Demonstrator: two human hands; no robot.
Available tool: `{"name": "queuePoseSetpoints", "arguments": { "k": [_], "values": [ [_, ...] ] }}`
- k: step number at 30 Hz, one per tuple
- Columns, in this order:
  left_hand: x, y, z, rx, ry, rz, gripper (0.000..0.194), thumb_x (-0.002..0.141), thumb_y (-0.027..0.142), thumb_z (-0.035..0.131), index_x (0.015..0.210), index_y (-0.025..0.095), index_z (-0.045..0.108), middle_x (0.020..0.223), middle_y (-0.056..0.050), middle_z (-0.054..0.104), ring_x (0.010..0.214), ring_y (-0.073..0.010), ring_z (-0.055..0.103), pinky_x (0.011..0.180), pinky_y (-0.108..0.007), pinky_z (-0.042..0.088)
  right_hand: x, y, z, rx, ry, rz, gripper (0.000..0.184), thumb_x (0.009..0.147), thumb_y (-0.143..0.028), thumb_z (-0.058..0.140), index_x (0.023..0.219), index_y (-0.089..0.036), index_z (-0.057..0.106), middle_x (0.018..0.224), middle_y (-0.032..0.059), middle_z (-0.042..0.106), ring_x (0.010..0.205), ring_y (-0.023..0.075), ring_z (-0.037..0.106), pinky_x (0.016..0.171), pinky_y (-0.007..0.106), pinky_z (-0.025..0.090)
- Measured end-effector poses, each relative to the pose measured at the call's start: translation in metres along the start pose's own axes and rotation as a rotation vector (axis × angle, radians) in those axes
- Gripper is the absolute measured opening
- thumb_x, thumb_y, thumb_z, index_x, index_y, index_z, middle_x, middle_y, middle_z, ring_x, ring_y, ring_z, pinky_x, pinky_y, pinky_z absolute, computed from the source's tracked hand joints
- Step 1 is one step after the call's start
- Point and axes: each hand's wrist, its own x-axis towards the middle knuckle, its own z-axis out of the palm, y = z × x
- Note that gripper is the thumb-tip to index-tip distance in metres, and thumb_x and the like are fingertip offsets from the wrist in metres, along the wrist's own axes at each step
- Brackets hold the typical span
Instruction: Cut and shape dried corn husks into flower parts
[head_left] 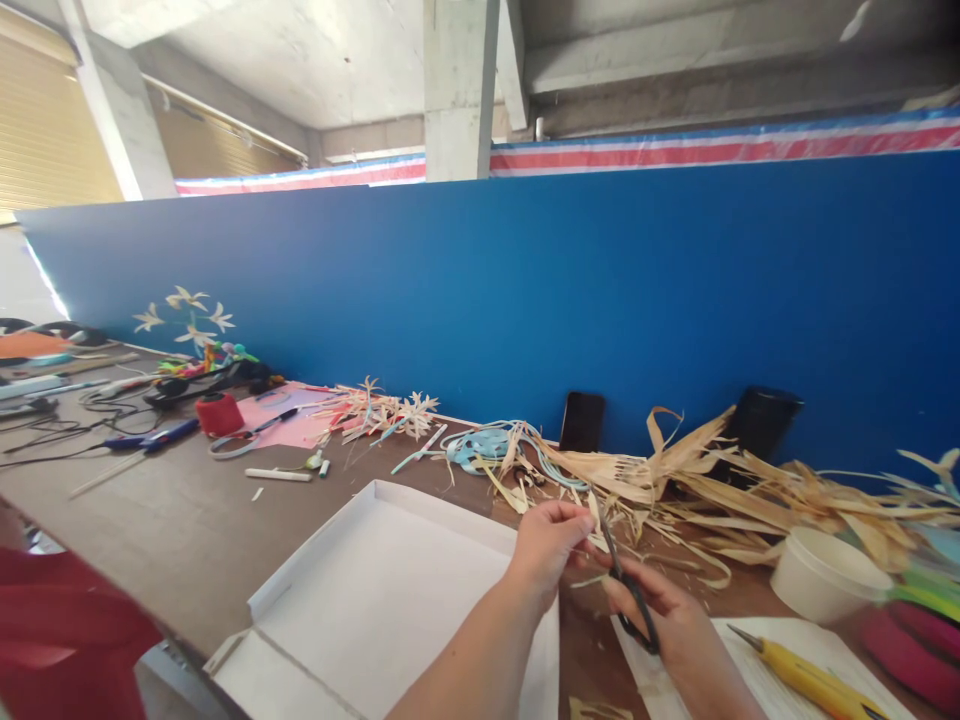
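In the head view my right hand (pixel 671 615) grips a pair of dark-handled scissors (pixel 636 600), their blades pointing up and away from me. Just left of the blades, my left hand (pixel 551 545) pinches a small pale piece of dried husk (pixel 595 508). The blades lie right against this piece; whether they are cutting into it I cannot tell. Behind both hands a long heap of dried husk strips (pixel 652 470) spreads along the blue partition. Below my left forearm sits a shallow white box (pixel 397 590).
A white tub (pixel 829 575) and a yellow glue pen or tool (pixel 814 680) lie at right. Two dark phones, one of them (pixel 582 422), lean on the blue partition (pixel 480 290). Husk flowers (pixel 386 410), a glue gun (pixel 154 437) and a red spool (pixel 219 413) are at left.
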Motion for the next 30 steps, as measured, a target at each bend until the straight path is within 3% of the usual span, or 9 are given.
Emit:
{"name": "queuePoseSetpoints", "arguments": {
  "k": [3,8,16,30],
  "values": [
    [0.000,0.001,0.000,-0.015,0.031,0.012,0.033,0.054,0.034,0.071,0.074,0.011,0.059,0.058,0.000,0.055,0.051,-0.0084,0.051,0.041,-0.017,0.033,0.005,0.007,-0.003,-0.050,-0.021,-0.006,0.039,0.052,-0.042,0.075,0.086,-0.023,0.073,0.063,0.0010,0.067,0.063,0.0185,0.059,0.056,0.022,0.047],
    [0.000,0.002,0.001,-0.063,0.045,0.023,0.034,0.051,0.035,0.072,0.071,0.011,0.059,0.062,0.000,0.055,0.055,-0.0090,0.052,0.043,-0.017,0.035,0.006,0.013,-0.004,-0.066,-0.060,-0.030,0.038,0.057,-0.041,0.073,0.090,-0.024,0.072,0.080,0.0012,0.070,0.070,0.0181,0.060,0.062,0.022,0.047],
    [0.000,0.001,0.002,-0.106,0.036,0.053,0.031,0.052,0.033,0.072,0.070,0.010,0.059,0.064,-0.002,0.056,0.058,-0.0098,0.052,0.044,-0.018,0.038,0.005,0.014,-0.002,-0.094,-0.034,-0.021,0.040,0.057,-0.042,0.072,0.092,-0.022,0.071,0.065,-0.0004,0.066,0.058,0.0148,0.055,0.054,0.022,0.045],
    [0.000,0.000,0.001,-0.069,0.050,0.058,0.026,0.057,0.030,0.069,0.070,0.010,0.059,0.058,-0.002,0.056,0.052,-0.0082,0.050,0.045,-0.018,0.040,0.002,0.008,-0.002,-0.147,-0.036,-0.050,0.041,0.060,-0.042,0.070,0.095,-0.020,0.070,0.077,0.0027,0.069,0.066,0.0173,0.060,0.061,0.022,0.049]
  ]
}}
